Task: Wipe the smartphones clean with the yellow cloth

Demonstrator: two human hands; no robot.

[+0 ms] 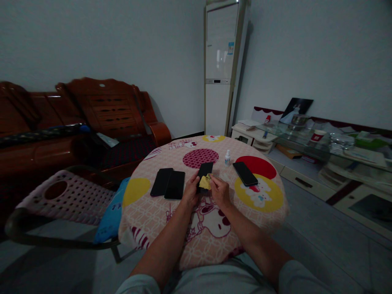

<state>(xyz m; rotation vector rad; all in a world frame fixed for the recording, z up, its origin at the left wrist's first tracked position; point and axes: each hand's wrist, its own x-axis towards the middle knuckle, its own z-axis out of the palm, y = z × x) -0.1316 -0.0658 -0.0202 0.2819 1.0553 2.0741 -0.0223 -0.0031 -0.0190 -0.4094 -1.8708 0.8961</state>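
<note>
At frame centre, the left hand [190, 192] grips a black phone [204, 172], a flat, dark, glossy slab. The right hand [219, 192] has its fingers pinched on a yellow cloth [205, 182] pressed against the screen. No brand is legible in the dim light. A small bottle [227, 158] stands on the table [147, 220] nearby; its label appears unreadable.

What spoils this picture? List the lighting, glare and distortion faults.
Head view: dim overall, with the sofa nearly lost in shadow; glare on the tall air conditioner; wide-angle stretch bends the edges and forearms; the left hand, right hand, phone and yellow cloth stay readable on the round table.
</note>
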